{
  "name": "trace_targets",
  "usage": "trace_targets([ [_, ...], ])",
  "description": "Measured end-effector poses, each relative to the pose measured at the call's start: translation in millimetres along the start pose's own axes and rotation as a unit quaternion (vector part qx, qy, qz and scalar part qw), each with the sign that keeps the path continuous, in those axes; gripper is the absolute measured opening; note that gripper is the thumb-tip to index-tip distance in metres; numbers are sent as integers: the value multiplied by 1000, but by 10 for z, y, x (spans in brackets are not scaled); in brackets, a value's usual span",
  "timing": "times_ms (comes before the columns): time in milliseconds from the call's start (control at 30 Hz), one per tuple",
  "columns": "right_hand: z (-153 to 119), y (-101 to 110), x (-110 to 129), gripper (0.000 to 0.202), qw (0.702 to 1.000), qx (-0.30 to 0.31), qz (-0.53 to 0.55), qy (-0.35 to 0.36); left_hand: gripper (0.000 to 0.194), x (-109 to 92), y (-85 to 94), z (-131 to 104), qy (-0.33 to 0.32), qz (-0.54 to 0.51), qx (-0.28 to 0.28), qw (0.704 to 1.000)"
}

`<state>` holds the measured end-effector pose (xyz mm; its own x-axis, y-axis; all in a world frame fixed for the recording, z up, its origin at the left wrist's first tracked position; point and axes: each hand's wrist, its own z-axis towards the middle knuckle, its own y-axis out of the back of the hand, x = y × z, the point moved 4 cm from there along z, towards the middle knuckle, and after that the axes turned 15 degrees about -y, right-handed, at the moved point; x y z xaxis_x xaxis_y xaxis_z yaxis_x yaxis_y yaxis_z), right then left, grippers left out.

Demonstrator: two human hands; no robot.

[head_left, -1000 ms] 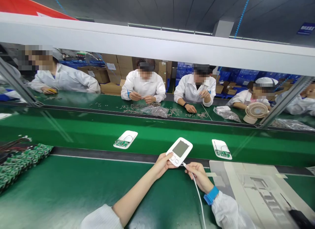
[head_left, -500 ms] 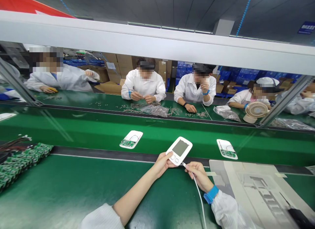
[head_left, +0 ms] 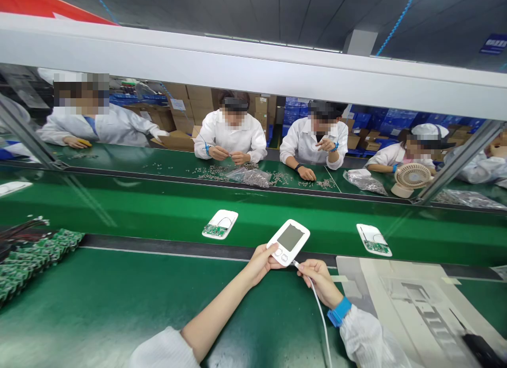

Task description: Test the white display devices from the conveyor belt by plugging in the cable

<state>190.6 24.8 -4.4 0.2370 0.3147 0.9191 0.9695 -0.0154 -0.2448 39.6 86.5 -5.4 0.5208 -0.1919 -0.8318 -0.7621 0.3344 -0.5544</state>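
Observation:
A white handheld device [head_left: 291,237] with a grey screen and two buttons is held tilted in my left hand [head_left: 261,265], thumb on its face near the buttons. My right hand [head_left: 319,281] pinches the plug end of a white cable [head_left: 321,315] at the device's lower edge; whether the plug is fully seated cannot be made out. The cable's screen-side end meets the device just right of my left fingertips, and the rest runs down out of view. A blue band is round my right wrist.
White shells with green circuit boards lie on the green belt [head_left: 219,224], [head_left: 374,240]. Stacked circuit boards [head_left: 35,265] are at the left. A paper sheet [head_left: 380,299] and a black tool [head_left: 481,349] lie right. Several people in white work across the belt.
The shells on the belt have shifted right. Across the belt, one person's raised hand has lowered from the face, and the left person's arm has moved. My hands and the device look unchanged.

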Motion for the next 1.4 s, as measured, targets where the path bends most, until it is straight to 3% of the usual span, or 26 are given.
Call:
trace_targets([
  [233,14,8,-10,21,1000,-6,-4,6,32,14,16,10,-6,12,2,1000],
  [400,29,15,-18,24,999,-19,-26,10,34,20,22,3,-56,52,-26,997],
  [833,48,45,-34,25,999,-24,-40,10,35,-75,-156,-186,-122,133,-46,982],
  [933,50,51,-37,22,1000,-2,-13,0,34,-80,-193,-211,-131,137,-47,981],
  [1067,20,16,-5,33,993,93,66,-31,32,-101,-298,-267,-146,127,-55,980],
  [1133,0,3,13,39,985,135,99,-49,31,-145,-386,-316,-149,130,-60,978],
  [1200,-8,17,23,30,977,148,144,-60,31,-229,-492,-382,-155,138,-60,976],
  [1300,2,64,17,21,969,126,202,-67,30,-430,-640,-508,-186,160,-59,967],
  [1400,16,99,0,20,977,96,182,-64,30,-645,-727,-639,-222,167,-67,958],
])
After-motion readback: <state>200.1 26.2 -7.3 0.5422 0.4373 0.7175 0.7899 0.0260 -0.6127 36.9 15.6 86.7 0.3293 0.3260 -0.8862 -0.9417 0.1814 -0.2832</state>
